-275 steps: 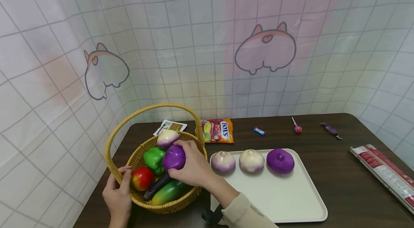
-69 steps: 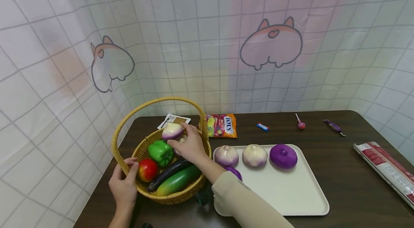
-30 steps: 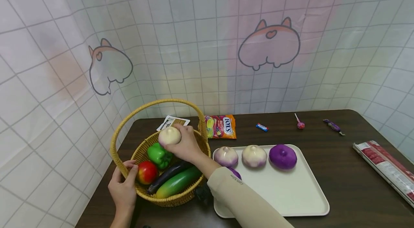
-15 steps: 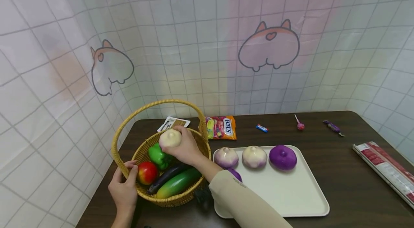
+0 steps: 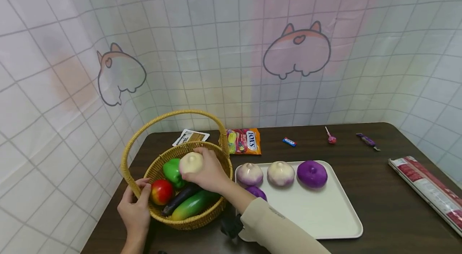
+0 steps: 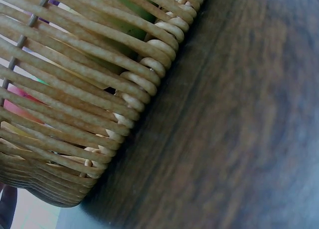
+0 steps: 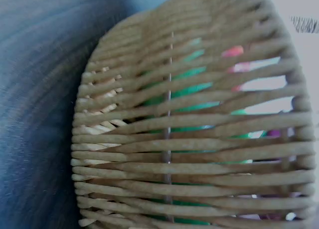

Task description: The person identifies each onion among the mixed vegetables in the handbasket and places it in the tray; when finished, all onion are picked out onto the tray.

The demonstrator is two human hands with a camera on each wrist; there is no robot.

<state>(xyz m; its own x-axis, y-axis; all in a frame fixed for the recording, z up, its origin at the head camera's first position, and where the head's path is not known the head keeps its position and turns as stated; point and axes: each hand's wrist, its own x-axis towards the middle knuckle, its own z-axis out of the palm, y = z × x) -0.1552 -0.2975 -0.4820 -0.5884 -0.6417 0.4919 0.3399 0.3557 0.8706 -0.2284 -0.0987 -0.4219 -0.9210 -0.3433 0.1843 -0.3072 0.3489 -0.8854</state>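
Note:
In the head view, my right hand [image 5: 209,172] grips a white-and-purple onion [image 5: 191,162] over the back right of the yellow wicker basket [image 5: 196,222]. My left hand [image 5: 134,208] holds the basket's left rim at the foot of its handle, thumb on the inside. A green bell pepper [image 5: 172,173], a red-yellow apple-like fruit [image 5: 161,192], a dark eggplant [image 5: 182,198] and a green cucumber-like vegetable [image 5: 196,204] lie inside. Both wrist views are filled by wicker wall, the left [image 6: 75,64] and right [image 7: 214,134], hiding the hands' grips.
Right of the basket, a cream tray [image 5: 314,218] bears two pale onions [image 5: 250,174] and two purple ones [image 5: 312,174], one partly behind my forearm. Behind stand a candy bag [image 5: 244,142], a card packet [image 5: 190,137], small sweets [image 5: 289,142] and a lollipop [image 5: 331,139]. A red-white package [image 5: 426,190] lies right.
Earlier my right hand held a purple onion in the basket; a purple one now lies at the tray's left. It has since taken the pale onion, lowering it slightly. My left hand stays.

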